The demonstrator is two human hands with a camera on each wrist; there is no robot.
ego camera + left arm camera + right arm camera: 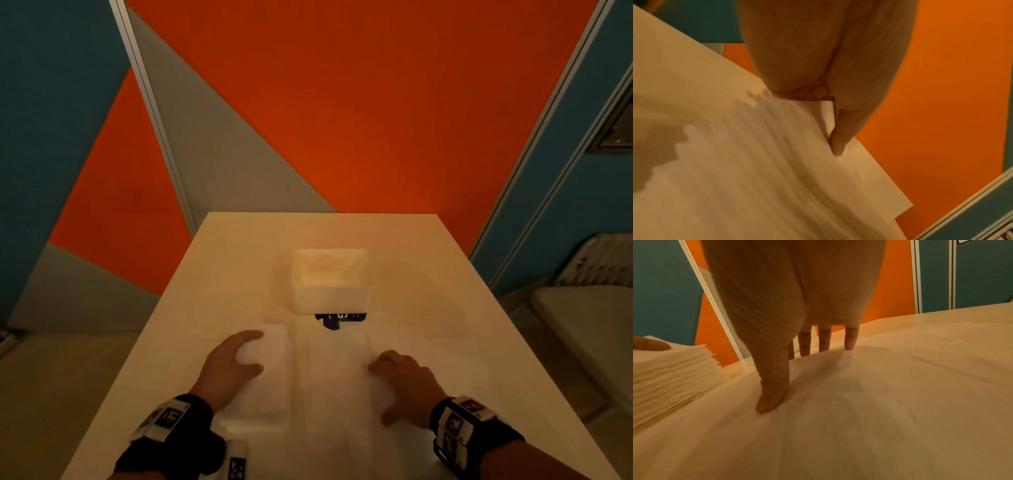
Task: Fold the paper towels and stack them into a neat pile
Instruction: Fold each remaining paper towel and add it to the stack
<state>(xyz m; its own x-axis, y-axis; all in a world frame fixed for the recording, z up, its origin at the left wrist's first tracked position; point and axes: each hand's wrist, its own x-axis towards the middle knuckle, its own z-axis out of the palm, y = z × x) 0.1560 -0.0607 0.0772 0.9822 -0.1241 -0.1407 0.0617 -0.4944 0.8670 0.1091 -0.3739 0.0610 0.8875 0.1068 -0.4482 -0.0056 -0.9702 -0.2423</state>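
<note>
The table (394, 246) bore an unfolded paper towel (339, 394) pinned flat under the spread right hand (406, 385), its long axis running away from the person, while just leftward the left hand (227, 365) clasped the folded pile (270, 373).

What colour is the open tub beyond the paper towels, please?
White, translucent-looking tub; the head view shows it best.

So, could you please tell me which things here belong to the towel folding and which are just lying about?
Part of the job:
- stack of folded towels, left hand on it
- flat towel, right hand pressing it

Lying about:
- white tub
- dark packet under the tub's near side
- chair beside the table
</note>
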